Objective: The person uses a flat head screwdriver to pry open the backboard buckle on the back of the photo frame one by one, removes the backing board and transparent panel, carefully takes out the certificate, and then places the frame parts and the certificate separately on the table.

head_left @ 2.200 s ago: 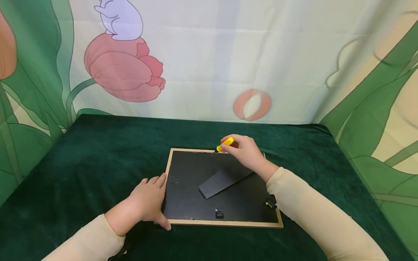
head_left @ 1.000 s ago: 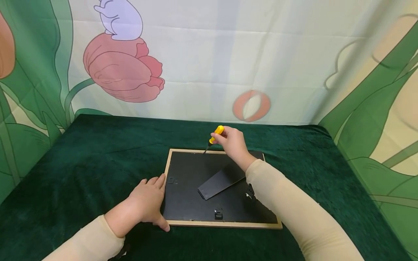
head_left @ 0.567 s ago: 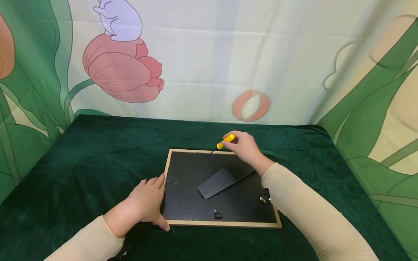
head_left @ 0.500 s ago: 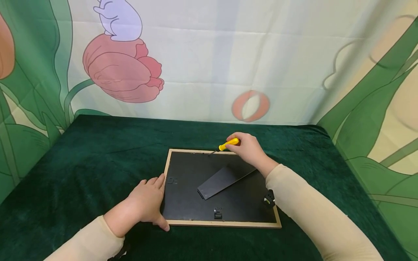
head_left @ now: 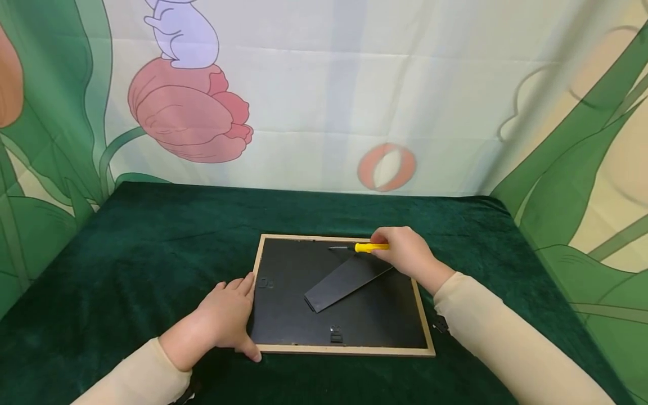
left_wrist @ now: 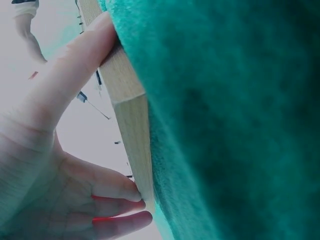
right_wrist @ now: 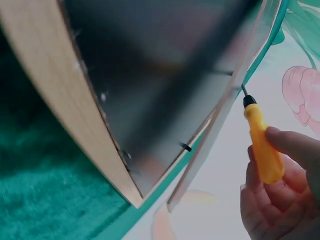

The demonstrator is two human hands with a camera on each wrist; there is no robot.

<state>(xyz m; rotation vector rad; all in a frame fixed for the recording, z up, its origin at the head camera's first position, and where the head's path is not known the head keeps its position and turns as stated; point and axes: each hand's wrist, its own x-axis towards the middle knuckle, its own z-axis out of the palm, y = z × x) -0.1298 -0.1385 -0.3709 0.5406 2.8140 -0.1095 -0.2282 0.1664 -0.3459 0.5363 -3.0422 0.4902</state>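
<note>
A picture frame (head_left: 344, 350) with a pale wood border lies face down, its black backing board (head_left: 379, 320) upward. Across the board slants a black easel stand (head_left: 339, 287). My left hand (head_left: 225, 315) steadies the frame's left side with extended fingers; in the left wrist view the thumb (left_wrist: 75, 65) touches the border near a corner. Over the frame's far right part, my right hand (head_left: 410, 253) grips a yellow-handled screwdriver (head_left: 372, 247). Its shaft points left, nearly level, just inside the far border. The right wrist view shows a black metal tab (right_wrist: 185, 147) at the border.
A dark green velvet cloth (head_left: 152, 242) covers the table beneath the frame. Black metal hangers (head_left: 336, 335) sit near the board's near and left edges. Behind the table hangs a printed curtain (head_left: 298, 101) with flowers and a rabbit.
My right hand swung the screwdriver from a steep angle at the far border to nearly level, moving right and nearer. My left hand stays at the frame's left side.
</note>
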